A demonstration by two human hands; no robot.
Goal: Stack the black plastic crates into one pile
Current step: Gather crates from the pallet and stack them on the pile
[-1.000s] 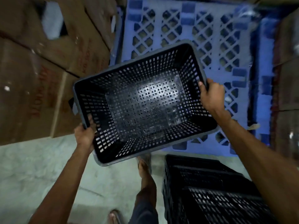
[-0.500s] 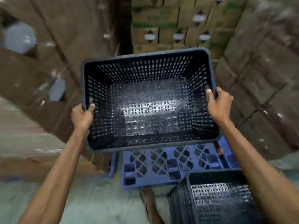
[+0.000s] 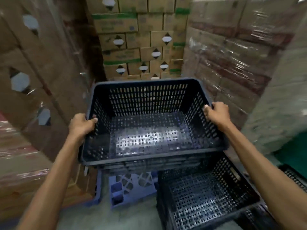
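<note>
I hold an empty black perforated plastic crate [image 3: 149, 103] level in the air at the centre of the head view. My left hand [image 3: 81, 124] grips its left rim. My right hand [image 3: 216, 112] grips its right rim. Below and to the right stands a pile of black crates [image 3: 207, 196], open side up, on the floor. The held crate hangs above and to the left of that pile, overlapping its far left corner. Another black crate [image 3: 295, 177] shows at the right edge.
A blue plastic pallet [image 3: 131, 188] lies on the floor under the held crate. Stacks of cardboard boxes [image 3: 141, 39] rise ahead and on the left. Shrink-wrapped boxes [image 3: 232, 52] stand on the right. Grey concrete floor [image 3: 108, 216] lies below.
My view has tilted up from the floor toward the box stacks. The crate has turned from tilted to level in my hands and now hangs close over the pile's far left corner.
</note>
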